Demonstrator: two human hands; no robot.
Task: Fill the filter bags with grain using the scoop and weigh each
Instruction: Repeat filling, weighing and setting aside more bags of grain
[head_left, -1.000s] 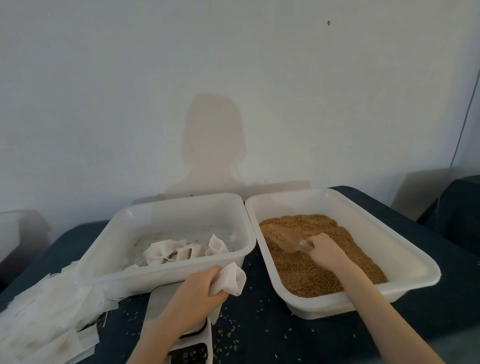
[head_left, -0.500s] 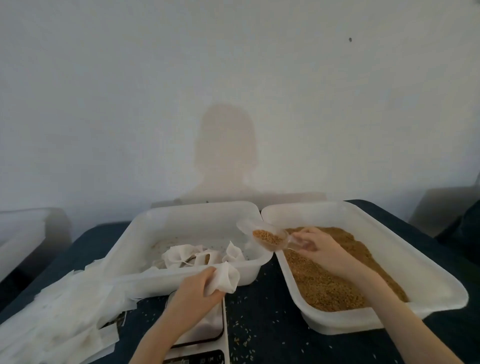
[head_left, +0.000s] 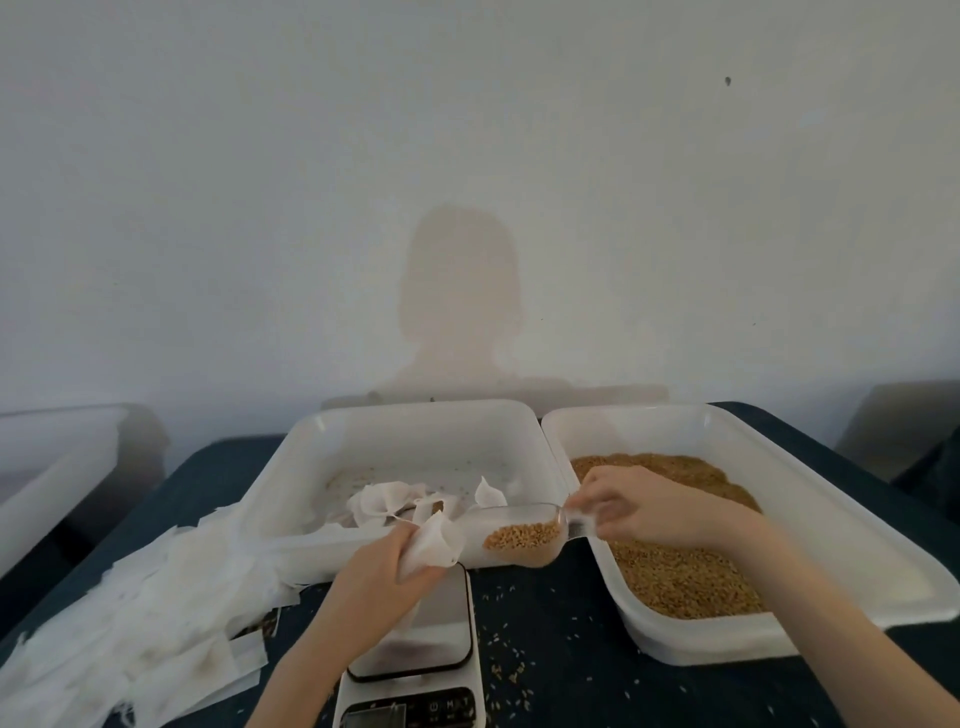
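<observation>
My left hand (head_left: 374, 582) grips a white filter bag (head_left: 434, 543), its mouth held open above the scale (head_left: 421, 660). In my right hand (head_left: 639, 506) is the handle of a clear plastic scoop (head_left: 514, 535) loaded with brown grain. The scoop's front end nearly touches the bag's mouth. On the right, a white tray (head_left: 810, 525) holds a bed of grain (head_left: 685, 571). The white tray to its left (head_left: 291, 493) contains a few filled filter bags (head_left: 389, 506).
A heap of flat empty filter bags (head_left: 130, 623) lies at the left on the dark table (head_left: 561, 670). Loose grains are scattered on the table beside the scale. Another white container (head_left: 47, 467) stands at the far left. A wall rises behind the trays.
My right hand lifted the scoop out of the grain tray and carried it left to the bag's mouth. My left hand raised the bag slightly toward it.
</observation>
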